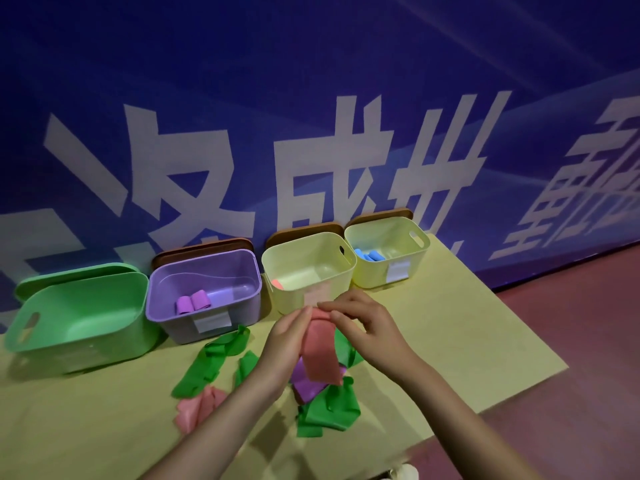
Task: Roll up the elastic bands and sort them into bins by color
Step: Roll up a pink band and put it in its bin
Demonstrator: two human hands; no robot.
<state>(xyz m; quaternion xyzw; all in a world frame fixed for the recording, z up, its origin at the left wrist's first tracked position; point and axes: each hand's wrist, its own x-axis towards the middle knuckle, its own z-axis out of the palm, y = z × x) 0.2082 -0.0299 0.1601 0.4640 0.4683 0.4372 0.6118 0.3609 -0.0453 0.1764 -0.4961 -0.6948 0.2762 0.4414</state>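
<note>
Hands rolling a pink elastic band above the counter [450, 358].

The left hand [287, 341] and right hand [360, 323] each pinch the rolled top end of the pink band [320, 355], whose loose tail hangs down over a purple band [306, 386] and green bands [329, 414] on the counter. Another pink band [197, 408] lies nearer the left. Along the wall stand a green bin [83, 306], a purple bin [207, 289] holding two purple rolls [192, 303], a yellow bin [308, 268] with a pink roll [278, 284], and a second yellow bin [388, 251] with blue rolls [369, 255].
</note>
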